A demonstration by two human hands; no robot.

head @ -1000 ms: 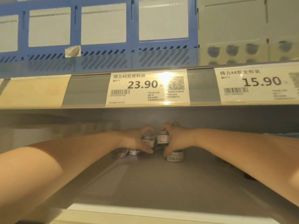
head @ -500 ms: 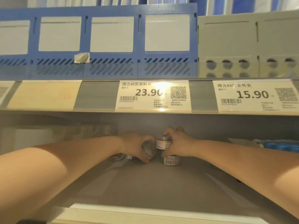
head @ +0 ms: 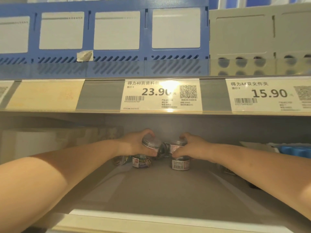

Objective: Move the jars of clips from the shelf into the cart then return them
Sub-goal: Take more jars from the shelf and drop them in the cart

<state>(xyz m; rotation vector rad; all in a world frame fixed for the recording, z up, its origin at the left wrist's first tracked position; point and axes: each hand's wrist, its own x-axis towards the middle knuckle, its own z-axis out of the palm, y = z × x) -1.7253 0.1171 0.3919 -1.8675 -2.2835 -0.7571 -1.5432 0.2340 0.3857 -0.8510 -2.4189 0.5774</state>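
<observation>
Since half a second ago, our left hand is raising its tilted jar higher, and our two hands are drawing a little apart. We are curling the left fingers round that jar, holding it just above the jar of coloured clips standing on the shelf. Our right hand is clasping the upper jar, which is sitting on top of a lower jar. All four are sitting deep at the back of the shelf, below the price tag reading 23.90.
</observation>
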